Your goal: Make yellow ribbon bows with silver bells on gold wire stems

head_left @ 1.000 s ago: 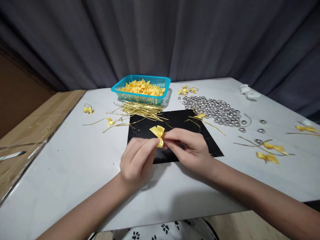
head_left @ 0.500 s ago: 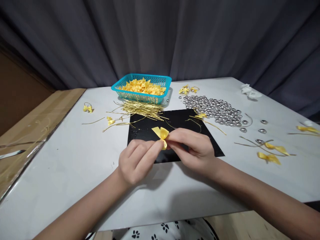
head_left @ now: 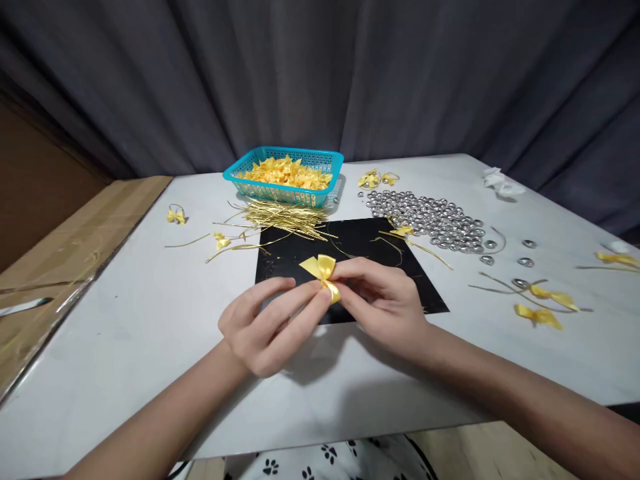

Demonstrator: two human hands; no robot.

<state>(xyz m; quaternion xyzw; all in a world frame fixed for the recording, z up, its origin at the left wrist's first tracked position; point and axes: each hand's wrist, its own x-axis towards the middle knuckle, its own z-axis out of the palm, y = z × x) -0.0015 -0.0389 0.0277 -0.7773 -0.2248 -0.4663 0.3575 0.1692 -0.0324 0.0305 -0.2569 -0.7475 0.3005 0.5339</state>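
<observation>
Bow pinched btwn L hand & R hand, one L finger now splayed vs a sec ago, so from afar I'd guess re-gripping.

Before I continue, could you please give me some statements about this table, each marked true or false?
1. The left hand and the right hand both hold one yellow satin bow. True.
2. The heap of silver beads lies left of the turquoise mesh basket. False: it lies to the right.
3. Some gold twist ties reach over the far edge of the black mat. True.
4. The basket stands on the mat. False: it stands on the white table.
</observation>
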